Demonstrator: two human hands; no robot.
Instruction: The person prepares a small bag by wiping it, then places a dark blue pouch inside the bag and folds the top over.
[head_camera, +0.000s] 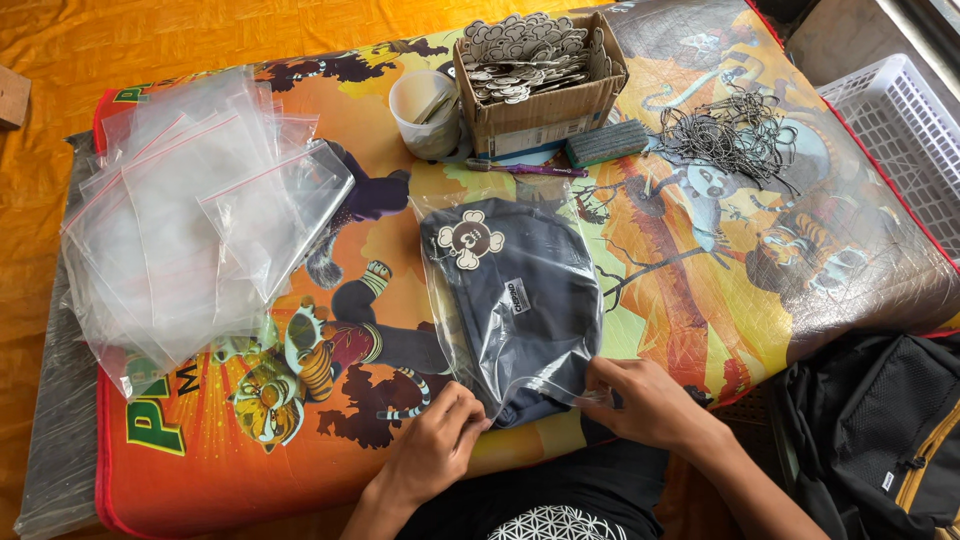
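Note:
A dark blue-grey folded garment (520, 300) with a paw-shaped paper tag (470, 240) lies inside a clear zip bag (575, 345) on the colourful cartoon-printed table cover (700, 300). My left hand (435, 440) pinches the bag's near left corner. My right hand (645, 400) pinches the near right corner of the bag's opening. Both hands rest at the table's near edge.
A pile of empty clear zip bags (190, 210) lies at left. At the back stand a cardboard box of paw-shaped tags (535, 70), a white cup (425, 110), a green sponge block (607, 142), a purple pen (530, 169) and tangled strings (725, 130). A black backpack (880, 430) and white basket (900, 130) sit at right.

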